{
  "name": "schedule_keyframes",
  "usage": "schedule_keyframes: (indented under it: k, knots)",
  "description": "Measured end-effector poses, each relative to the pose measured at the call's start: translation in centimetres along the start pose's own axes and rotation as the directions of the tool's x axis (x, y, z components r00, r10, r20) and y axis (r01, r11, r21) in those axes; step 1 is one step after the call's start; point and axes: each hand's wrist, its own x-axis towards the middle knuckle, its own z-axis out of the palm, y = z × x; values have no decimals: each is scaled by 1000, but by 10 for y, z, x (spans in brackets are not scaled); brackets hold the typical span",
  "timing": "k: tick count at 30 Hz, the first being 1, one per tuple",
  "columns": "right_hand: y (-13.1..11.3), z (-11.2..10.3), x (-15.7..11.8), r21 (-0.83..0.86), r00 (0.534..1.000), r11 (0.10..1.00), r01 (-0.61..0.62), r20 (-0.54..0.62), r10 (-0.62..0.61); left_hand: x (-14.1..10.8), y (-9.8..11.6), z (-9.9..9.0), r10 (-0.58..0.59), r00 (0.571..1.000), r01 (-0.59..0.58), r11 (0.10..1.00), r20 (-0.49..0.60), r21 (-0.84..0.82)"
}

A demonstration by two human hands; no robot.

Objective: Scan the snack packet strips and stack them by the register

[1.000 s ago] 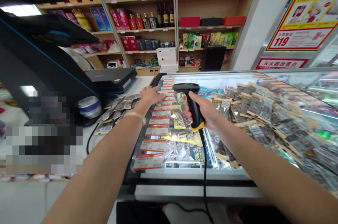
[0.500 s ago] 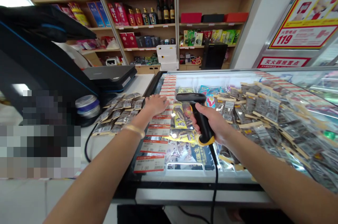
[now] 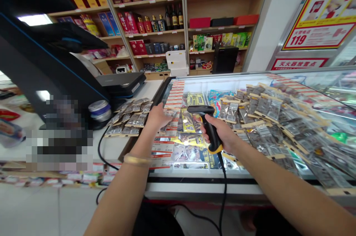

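My right hand [image 3: 219,130] is wrapped round the handle of a black and yellow barcode scanner [image 3: 213,128], its head pointing left over the glass counter. My left hand [image 3: 159,117], with a gold bangle at the wrist, is above the row of price labels. Its fingers are closed on a small clear snack packet [image 3: 170,116], partly hidden by the hand. To the left of that hand lies a pile of similar packets [image 3: 130,119] on the white counter. A larger heap of packets [image 3: 267,110] spreads over the glass to the right of the scanner.
A black checkout terminal [image 3: 63,58] and a round tin [image 3: 99,111] stand at left. Red and white price labels [image 3: 162,156] line the glass case, with yellow snack bags [image 3: 189,119] beneath. The scanner cable [image 3: 224,187] hangs over the front edge. Shelves of boxes and bottles stand behind.
My left hand has moved slightly left and down, and a snack packet now shows at its fingers. The scanner stays almost in place in my right hand. The view has shifted a little.
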Motion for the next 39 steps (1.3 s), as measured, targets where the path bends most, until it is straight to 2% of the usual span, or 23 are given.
schedule_keyframes:
  k: [2, 4, 6, 8, 10, 14, 17, 22, 27, 39]
  knots:
    - [0, -3, 0, 11, 1000, 1000, 3, -4, -3, 4, 8, -1, -47, 996, 39, 993, -71, -116]
    - [-1, -5, -1, 9, 1000, 1000, 12, -6, -12, 6, 18, 2, -86, 992, 46, 933, -97, -356]
    - [-2, -6, -3, 1, 1000, 1000, 16, -4, -16, 5, 27, 9, -108, 990, 25, 767, -91, -641]
    - [-4, -6, -6, -19, 1000, 1000, 8, 13, -8, 3, 32, 17, -132, 988, 7, 572, -84, -820]
    - [-4, -6, -8, -45, 999, 999, -3, 43, 5, 0, 31, 24, -160, 983, -10, 448, -91, -894]
    - [-3, -7, -12, -134, 994, 990, -37, 101, 50, -2, 24, 26, -274, 958, 11, 321, -82, -947]
    - [-1, -8, -14, -194, 989, 980, -46, 131, 72, 0, 22, 24, -332, 942, 44, 276, -52, -960]
    - [-2, -8, -14, -222, 987, 973, -64, 132, 95, 1, 22, 22, -358, 934, 73, 218, -10, -973]
    - [0, -10, -13, -231, 984, 971, -59, 148, 95, 1, 21, 21, -380, 925, 109, 212, 21, -971]
    - [0, -8, -10, -197, 983, 979, -61, 157, 93, -1, 24, 18, -392, 919, 114, 186, 33, -976]
